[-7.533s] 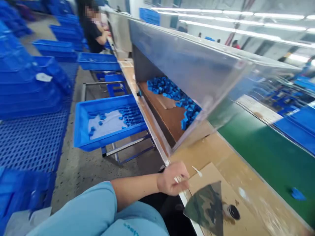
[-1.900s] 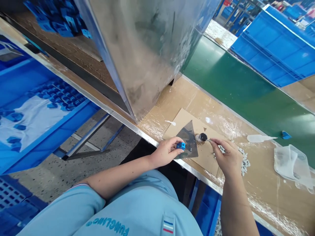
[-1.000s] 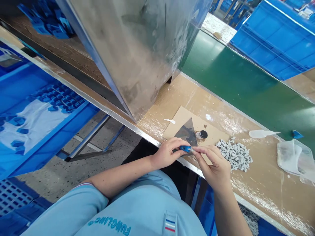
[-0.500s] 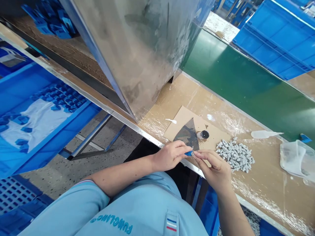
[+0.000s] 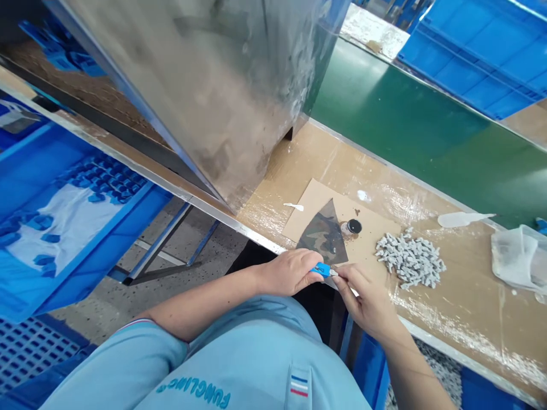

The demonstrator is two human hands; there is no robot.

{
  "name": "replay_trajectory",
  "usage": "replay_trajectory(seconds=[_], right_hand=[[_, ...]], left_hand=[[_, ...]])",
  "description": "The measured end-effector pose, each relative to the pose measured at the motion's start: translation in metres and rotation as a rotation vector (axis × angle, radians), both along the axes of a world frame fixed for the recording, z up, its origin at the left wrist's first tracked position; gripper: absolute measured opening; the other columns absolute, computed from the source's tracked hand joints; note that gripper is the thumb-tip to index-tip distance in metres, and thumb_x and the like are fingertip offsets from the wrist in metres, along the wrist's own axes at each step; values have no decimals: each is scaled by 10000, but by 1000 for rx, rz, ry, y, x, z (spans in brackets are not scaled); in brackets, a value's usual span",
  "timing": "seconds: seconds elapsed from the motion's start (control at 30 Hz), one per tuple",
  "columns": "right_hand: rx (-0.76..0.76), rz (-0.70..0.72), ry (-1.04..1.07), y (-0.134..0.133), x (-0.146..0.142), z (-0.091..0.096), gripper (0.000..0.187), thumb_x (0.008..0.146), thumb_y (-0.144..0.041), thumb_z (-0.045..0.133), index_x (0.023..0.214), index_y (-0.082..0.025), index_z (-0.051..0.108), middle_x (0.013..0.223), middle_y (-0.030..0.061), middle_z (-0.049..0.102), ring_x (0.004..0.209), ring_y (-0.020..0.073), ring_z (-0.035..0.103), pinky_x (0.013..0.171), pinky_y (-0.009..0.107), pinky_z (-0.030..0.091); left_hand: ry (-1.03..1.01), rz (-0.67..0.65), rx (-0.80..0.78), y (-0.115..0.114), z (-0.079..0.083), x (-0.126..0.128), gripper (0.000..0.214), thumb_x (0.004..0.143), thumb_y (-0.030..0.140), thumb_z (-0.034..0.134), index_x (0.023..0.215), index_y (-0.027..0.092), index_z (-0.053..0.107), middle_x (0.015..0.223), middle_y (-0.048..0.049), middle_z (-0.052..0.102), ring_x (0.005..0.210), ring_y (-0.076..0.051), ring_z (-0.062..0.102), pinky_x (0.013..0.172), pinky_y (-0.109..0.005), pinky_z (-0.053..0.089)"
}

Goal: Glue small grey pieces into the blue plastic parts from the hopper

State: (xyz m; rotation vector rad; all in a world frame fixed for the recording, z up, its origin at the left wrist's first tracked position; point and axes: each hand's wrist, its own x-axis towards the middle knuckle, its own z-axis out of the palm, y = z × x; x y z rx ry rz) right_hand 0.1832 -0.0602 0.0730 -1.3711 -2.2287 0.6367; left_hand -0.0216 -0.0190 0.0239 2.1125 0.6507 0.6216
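My left hand is shut on a small blue plastic part, close to the table's front edge. My right hand meets its tip, with a small pale piece pinched in the fingers. Just beyond lie a triangular camouflage fabric scrap and a small open black jar, both on a cardboard sheet. To the right of my right hand sits a heap of small grey pieces.
A steel-sided hopper rises behind the work area, above a green conveyor belt. A white spatula and a clear plastic bag lie to the right. Blue crates stand at left and upper right.
My hands have come together at the blue part, and my right hand has left the jar. The blue part now shows more between them, and the view has shifted slightly.
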Motion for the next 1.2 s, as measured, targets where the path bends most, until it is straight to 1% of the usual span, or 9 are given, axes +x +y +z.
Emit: replay_trajectory(seconds=[0.1,0.2,0.33,0.43,0.7,0.77,0.93,1.07,1.2], right_hand=[[17,115,-134,-4,-1,11,284,1005,-287,364,790,-223,538,687,9,561,557,137,544,491,246,439],[40,180,-133,-9,-3,13,310,1008,-262,335,718,-233,441,644,-9,476,509,132,452,461,248,381],[37,189,-57,-16,-7,7,287,1004,-219,322,725,-235,388,655,-11,455,527,131,420,476,244,367],[29,195,-33,-21,-7,0,265,1002,-199,321,744,-233,376,668,-14,445,538,129,408,478,240,358],[39,211,-8,-21,-3,-8,254,1013,-210,298,771,-237,369,681,-15,436,558,135,418,495,240,375],[37,192,-28,-20,-3,-7,261,1018,-225,301,766,-239,364,674,-19,428,552,135,419,497,244,381],[-19,147,-52,-17,-2,-4,231,1019,-224,297,816,-230,407,700,-5,465,604,149,472,555,264,421],[2,164,-75,-15,-3,-1,256,1015,-239,284,783,-234,393,698,5,456,609,165,457,553,289,409],[-85,180,-15,-14,-6,1,271,1022,-242,267,771,-237,370,693,-2,457,616,160,455,559,288,407]], left_hand=[[-9,-79,40,-2,3,-3,474,996,498,173,1008,147,491,872,-107,595,797,-225,567,734,-329,462],[-12,-114,92,-7,5,-4,467,1000,484,155,1023,150,481,870,-105,592,782,-218,558,721,-323,460],[-53,-100,117,-18,5,-3,474,1005,458,117,1019,141,469,857,-108,598,760,-210,560,700,-313,460],[-42,-101,89,-23,5,-1,484,1003,462,107,991,142,470,835,-107,603,738,-207,561,690,-314,463],[14,-134,41,-20,3,1,517,991,499,90,974,150,472,838,-112,603,738,-212,560,684,-325,465],[3,-140,1,-18,4,0,511,991,509,109,994,144,467,859,-116,604,756,-212,564,693,-323,467],[-22,-134,-171,-16,12,-1,433,1000,483,168,1036,144,435,923,-109,587,793,-194,555,705,-309,473],[-5,-161,-260,-14,17,-2,330,1002,422,215,1003,160,416,856,-59,545,737,-171,522,683,-295,458],[7,-202,-319,-11,19,-2,232,983,374,275,970,180,401,820,-28,508,719,-162,502,690,-292,449]])
